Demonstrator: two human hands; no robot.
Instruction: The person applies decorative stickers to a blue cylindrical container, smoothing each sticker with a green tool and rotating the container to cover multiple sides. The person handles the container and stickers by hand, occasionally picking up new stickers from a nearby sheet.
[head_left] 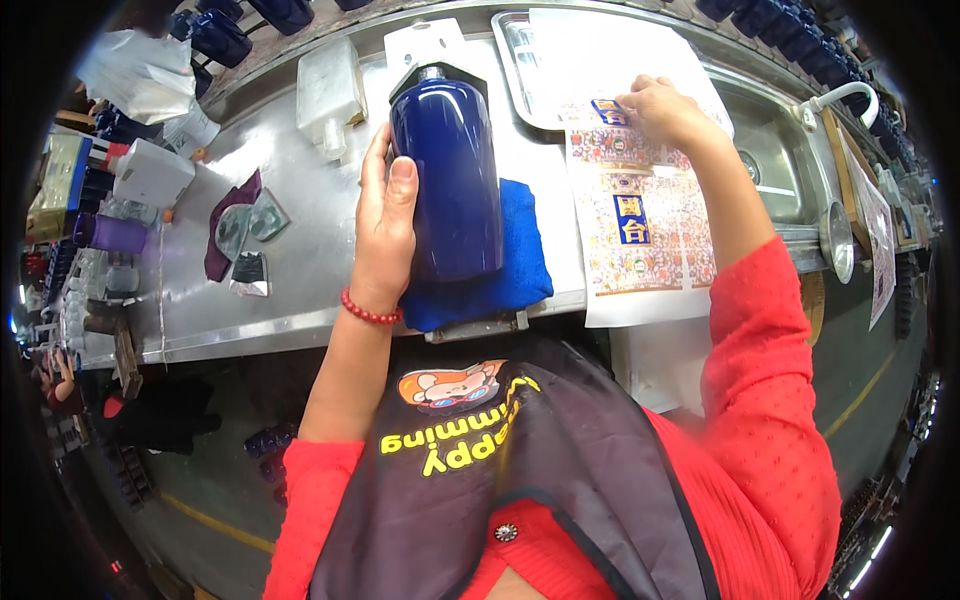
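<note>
Bottle (447, 175), dark blue, lies on a blue towel (500, 275) on the steel tabletop (290, 250), neck pointing away from me. My left hand (385, 225) wraps its left side, grip closed on it w/ thumb on top. Right of the bottle, my right hand (660, 110) pinches at the printed decal sheet (640, 215); grip narrow on the paper. Looks like decal pickup underway; next move, I judge, needs a clean peel & steady alignment to the bottle.

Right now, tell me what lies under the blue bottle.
A folded blue cloth lies under the blue bottle, which the left hand steadies. What's beneath the cloth is mostly covered.
</note>
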